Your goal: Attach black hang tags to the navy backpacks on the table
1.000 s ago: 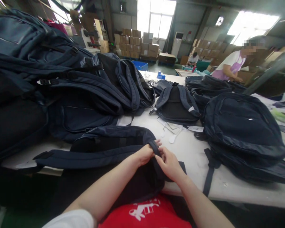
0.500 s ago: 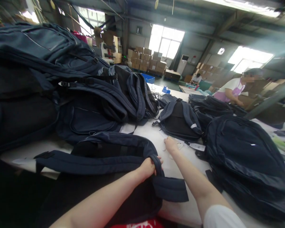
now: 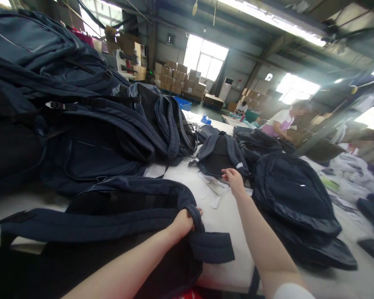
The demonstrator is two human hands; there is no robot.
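Observation:
A dark blue backpack (image 3: 162, 257) lies nearest me, its black back panel up and its padded straps spread out. My left hand (image 3: 183, 222) is wrapped round one strap near the bag's top corner; some fingertips are hidden behind it. Just past this bag, my right hand (image 3: 233, 180) hovers over the white table with fingertips pinched together. Whether anything small is between them I cannot make out. Beneath and left of that hand lie some paper slips (image 3: 216, 189). Close beyond it rests another backpack (image 3: 221, 153), straps up.
A tall heap of navy backpacks (image 3: 96, 153) covers the left side. To the right stands a full backpack (image 3: 293, 191), with flatter bags (image 3: 258, 141) behind it. A co-worker (image 3: 280, 124) bends over the far right side. Small blue object (image 3: 205, 120) sits at the table's back.
My right hand has moved right, off the paper slips, which now show more. The view has turned to the right. My left hand keeps hold of the strap.

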